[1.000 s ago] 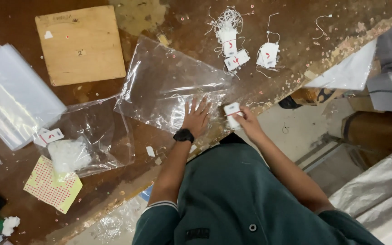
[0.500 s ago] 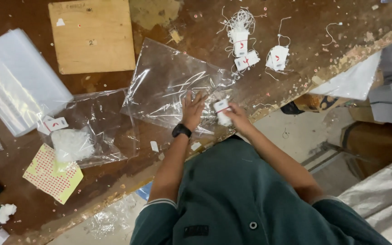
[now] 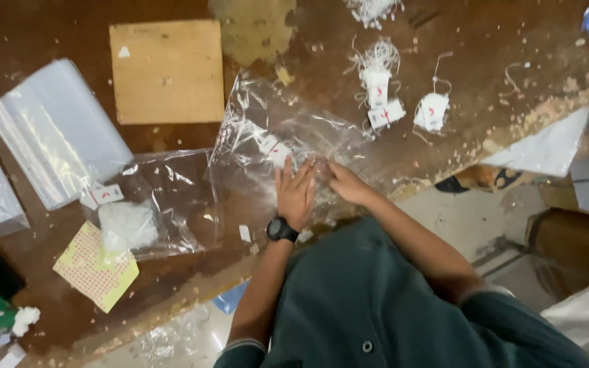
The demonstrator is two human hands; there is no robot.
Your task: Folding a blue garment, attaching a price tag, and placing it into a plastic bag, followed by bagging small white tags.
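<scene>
A crinkled clear plastic bag [image 3: 288, 126] lies on the worn brown table [image 3: 49, 27]. My left hand [image 3: 296, 194], with a black watch on the wrist, presses flat on the bag's near part with its fingers spread. My right hand [image 3: 345, 182] is just right of it, fingers curled at the bag's near edge and seemingly pinching the film. Small white tags [image 3: 273, 148] with a red mark show through the bag, just beyond my left fingertips. No tag is visible in my right hand.
More white string tags [image 3: 384, 102] lie beyond the bag, with another [image 3: 432, 110] to their right. A plywood square [image 3: 166, 71] sits at the back. To the left are a stack of clear bags [image 3: 56, 129], a second bag holding white string [image 3: 127, 225] and a yellow sticker sheet [image 3: 95, 267]. The table edge runs diagonally at right.
My right hand carried a white tag leftward to the bag and no longer shows it; tags now sit inside the bag. My left hand stayed flat on the bag.
</scene>
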